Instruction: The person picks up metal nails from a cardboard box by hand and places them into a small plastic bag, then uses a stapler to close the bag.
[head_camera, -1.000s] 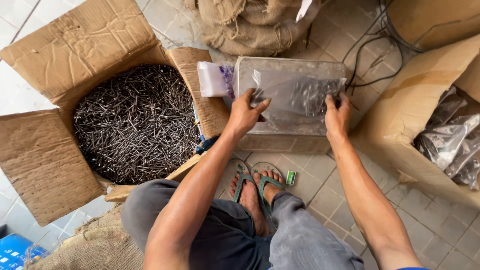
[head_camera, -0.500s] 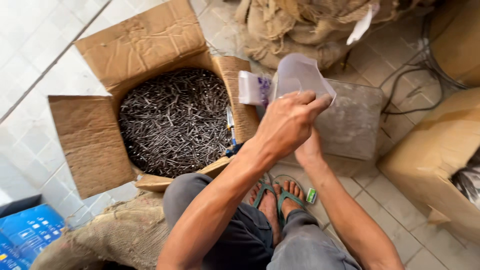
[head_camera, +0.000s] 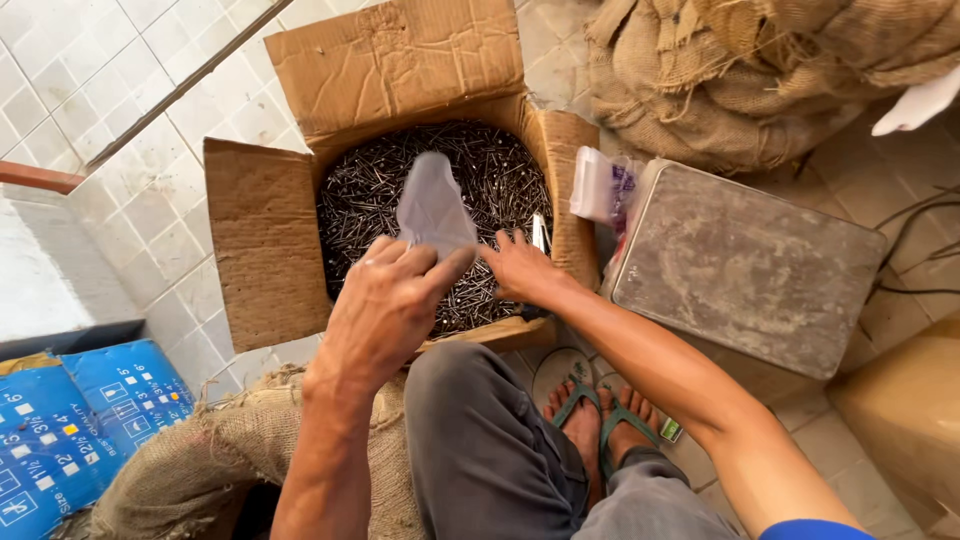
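- The left hand (head_camera: 385, 305) pinches a small clear plastic bag (head_camera: 434, 210) between thumb and fingers, so the hand is closed on it.
- The bag is empty and stands up above the hand, over the near side of the cardboard box (head_camera: 300, 200).
- The box is open at the top and is full of dark metal nails (head_camera: 400, 180).
- The right hand (head_camera: 520, 265) is spread open with its fingers apart and holds nothing. It sits low over the nails at the near right side of the box.
- A grey metal tin (head_camera: 745, 265) with a flat lid stands on the tiled floor (head_camera: 150, 90), just right of the box.
- A small stack of clear bags (head_camera: 597, 187) lies between the box and the tin.
- Brown burlap sacks (head_camera: 760, 70) are piled behind the tin.
- A blue printed carton (head_camera: 70, 430) lies to the left of the box, nearer the person.
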